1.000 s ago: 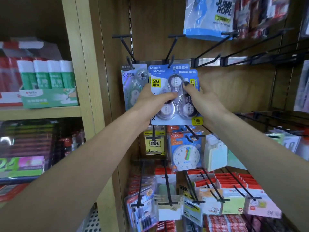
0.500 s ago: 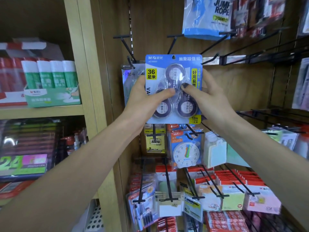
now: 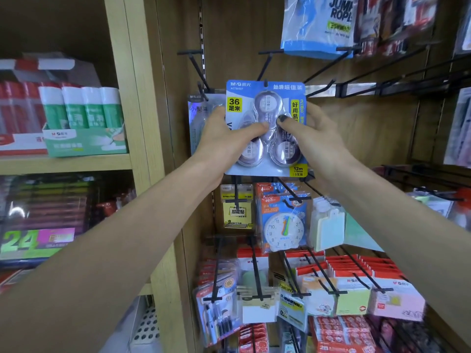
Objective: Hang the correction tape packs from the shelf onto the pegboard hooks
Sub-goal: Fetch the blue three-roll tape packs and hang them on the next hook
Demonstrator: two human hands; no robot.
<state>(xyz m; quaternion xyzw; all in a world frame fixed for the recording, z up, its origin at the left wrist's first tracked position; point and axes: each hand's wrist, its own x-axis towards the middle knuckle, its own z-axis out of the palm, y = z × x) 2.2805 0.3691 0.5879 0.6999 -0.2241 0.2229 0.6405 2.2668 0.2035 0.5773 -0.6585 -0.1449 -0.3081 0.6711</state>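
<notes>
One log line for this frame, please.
stage: hanging pack | left hand: holds correction tape pack | right hand: holds same pack | pack hole at hook tip

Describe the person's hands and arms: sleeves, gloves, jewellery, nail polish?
Both forearms are bare as far as the frame shows: no sleeves, gloves, watch or bracelets. No rings visible. The right hand has dark polish on its thumbnail; the left hand shows an unpainted thumbnail.
</notes>
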